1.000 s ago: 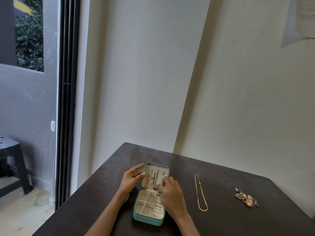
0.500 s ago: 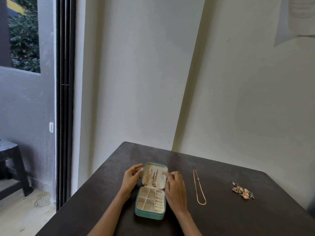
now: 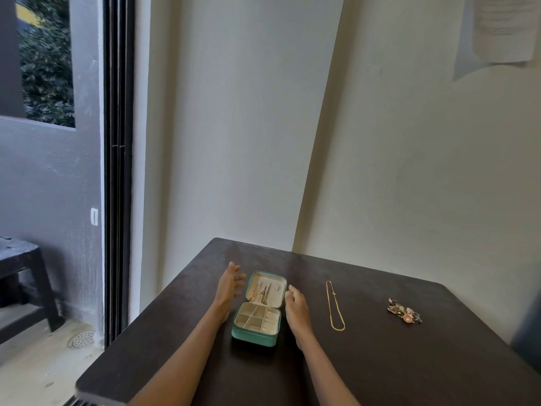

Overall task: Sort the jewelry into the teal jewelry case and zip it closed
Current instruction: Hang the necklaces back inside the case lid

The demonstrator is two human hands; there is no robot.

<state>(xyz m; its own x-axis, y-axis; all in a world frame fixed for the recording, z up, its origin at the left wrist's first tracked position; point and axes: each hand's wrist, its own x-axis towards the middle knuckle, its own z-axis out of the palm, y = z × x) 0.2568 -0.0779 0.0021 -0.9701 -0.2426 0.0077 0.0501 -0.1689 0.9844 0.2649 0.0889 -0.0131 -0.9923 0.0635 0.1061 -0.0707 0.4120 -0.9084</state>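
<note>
A dark brown table (image 3: 380,361) is filling the lower part of the view, pushed into the corner of two pale walls, with a sheet of paper (image 3: 497,30) hanging on the right-hand wall. A black-framed sliding door (image 3: 117,171) is standing at the left, and beyond it a dark stool (image 3: 20,276) is sitting on a light floor near a round drain (image 3: 83,339). The teal jewelry case (image 3: 255,336) is lying open near the middle of the table, its lid (image 3: 268,288) tilting up at the far side and showing a few gold pieces hanging inside, while the cream-lined base compartments are facing up. The left hand (image 3: 229,285) is hovering just left of the lid, fingers straight and spread, holding nothing. The right hand (image 3: 297,307) is sitting just right of the case, fingers loosely curled with nothing in them; whether it is touching the case cannot be told. A gold chain necklace (image 3: 334,306) is lying stretched out in a long narrow loop on the table, right of the right hand. Farther right, well apart from the case, a small cluster of mixed jewelry (image 3: 404,311) is resting in a heap.
</note>
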